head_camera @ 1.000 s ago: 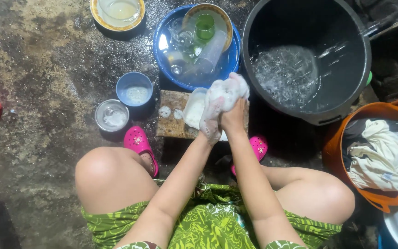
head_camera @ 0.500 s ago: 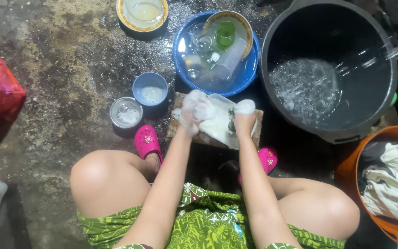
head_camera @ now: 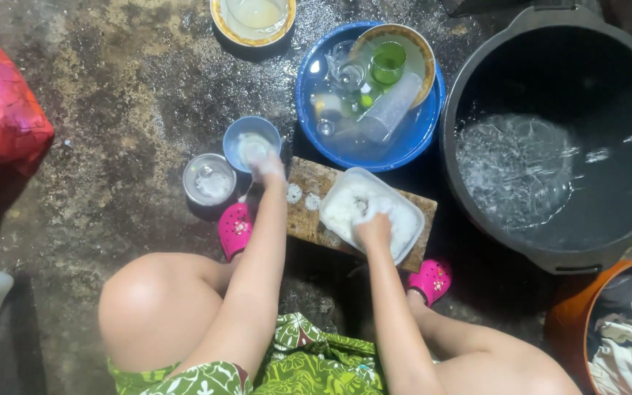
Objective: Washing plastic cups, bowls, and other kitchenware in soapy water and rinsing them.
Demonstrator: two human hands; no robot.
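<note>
The right hand (head_camera: pixel 373 228) presses down inside a clear, round-cornered rectangular plastic container (head_camera: pixel 396 201) lying on a worn wooden board (head_camera: pixel 309 212), fingers curled into white suds — whether they hold a cloth or sponge cannot be told. The left hand (head_camera: pixel 263 162), lathered white, reaches into a small blue bowl (head_camera: pixel 251 134) of soapy liquid; its grip is hidden by foam. Just beside that bowl sits a small round metal cup (head_camera: pixel 208 179). Behind the board, nearly touching it, a blue plastic basin (head_camera: pixel 345 150) holds a green glass (head_camera: pixel 388 62) and clear glassware in water. A large black tub (head_camera: pixel 608 241) of rippled water crowds the right edge — open room lies left, on the rough, wet concrete floor (head_camera: pixel 111 110).
</note>
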